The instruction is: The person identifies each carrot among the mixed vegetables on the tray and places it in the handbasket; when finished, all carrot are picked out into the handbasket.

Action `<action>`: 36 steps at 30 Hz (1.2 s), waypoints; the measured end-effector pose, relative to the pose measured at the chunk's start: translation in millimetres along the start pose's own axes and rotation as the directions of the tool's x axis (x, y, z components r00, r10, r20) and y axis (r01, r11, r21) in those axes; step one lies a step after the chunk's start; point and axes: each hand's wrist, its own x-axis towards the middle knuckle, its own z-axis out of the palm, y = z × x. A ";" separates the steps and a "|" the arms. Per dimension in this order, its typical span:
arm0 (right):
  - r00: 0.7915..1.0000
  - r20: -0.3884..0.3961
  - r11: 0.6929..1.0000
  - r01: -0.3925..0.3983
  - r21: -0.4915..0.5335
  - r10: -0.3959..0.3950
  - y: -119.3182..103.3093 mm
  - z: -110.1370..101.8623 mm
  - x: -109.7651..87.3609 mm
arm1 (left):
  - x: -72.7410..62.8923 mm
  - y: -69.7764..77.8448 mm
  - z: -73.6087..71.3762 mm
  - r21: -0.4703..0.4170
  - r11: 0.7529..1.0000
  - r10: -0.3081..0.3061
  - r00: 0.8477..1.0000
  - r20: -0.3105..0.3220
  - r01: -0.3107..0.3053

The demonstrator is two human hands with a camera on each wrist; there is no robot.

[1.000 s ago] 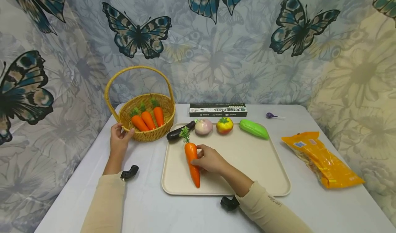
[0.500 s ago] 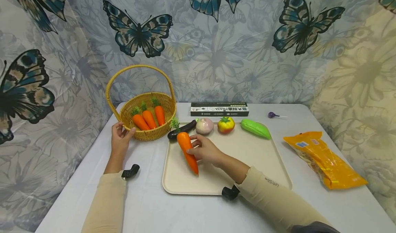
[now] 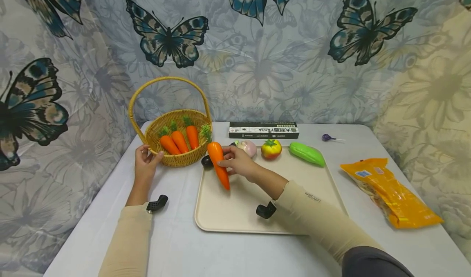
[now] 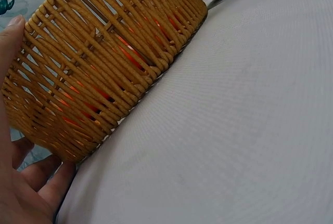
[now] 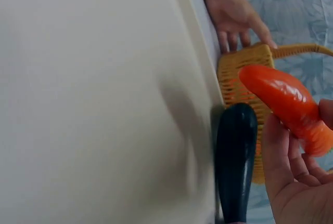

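Observation:
My right hand (image 3: 239, 161) pinches an orange carrot (image 3: 218, 162) with a green leafy top, raised above the tray's left part and tilted. In the right wrist view that carrot (image 5: 283, 96) lies between thumb and fingers. My left hand (image 3: 146, 165) grips the near left side of a wicker basket (image 3: 184, 159), its thumb at the rim. Fingers (image 4: 39, 174) press low on the woven wall in the left wrist view. Several carrots (image 3: 179, 141) lie inside the basket. A dark eggplant (image 5: 237, 156) sits by the tray's edge, partly hidden by the carrot and hand in the head view.
On the beige tray (image 3: 235, 217) lie a pale onion (image 3: 247, 148), a red-yellow tomato (image 3: 271, 149) and a green cucumber-like vegetable (image 3: 306, 154). Behind it stands a pasta box (image 3: 263, 130). A purple lollipop (image 3: 327, 138) and an orange bag (image 3: 395, 193) are to the right.
My right hand has lifted the carrot off the tray and carried it left and away from me, toward the basket. The left hand has stayed on the basket.

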 end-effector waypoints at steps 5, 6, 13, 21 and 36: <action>1.000 0.001 1.000 -0.027 0.010 0.027 -7.0 -1.9 16.5 | -6.3 12.4 3.8 0.012 1.000 0.010 1.000 0.009 -0.010; 1.000 0.000 1.000 -0.030 0.009 0.030 -8.7 -2.2 20.0 | -6.4 12.9 4.3 0.011 1.000 0.013 1.000 0.010 -0.013; 0.999 -0.007 0.999 -0.037 -0.001 0.037 -20.1 -3.3 44.5 | 3.7 0.4 2.1 -0.018 1.000 0.007 1.000 0.004 -0.007; 0.999 -0.012 0.999 -0.038 0.008 0.038 -40.0 0.7 67.2 | 10.0 -11.6 0.9 0.026 0.999 0.022 1.000 -0.016 -0.022; 1.000 0.000 0.999 -0.014 0.044 0.014 -72.9 24.1 110.7 | 7.9 -13.4 -1.7 0.014 1.000 0.023 0.999 -0.023 -0.023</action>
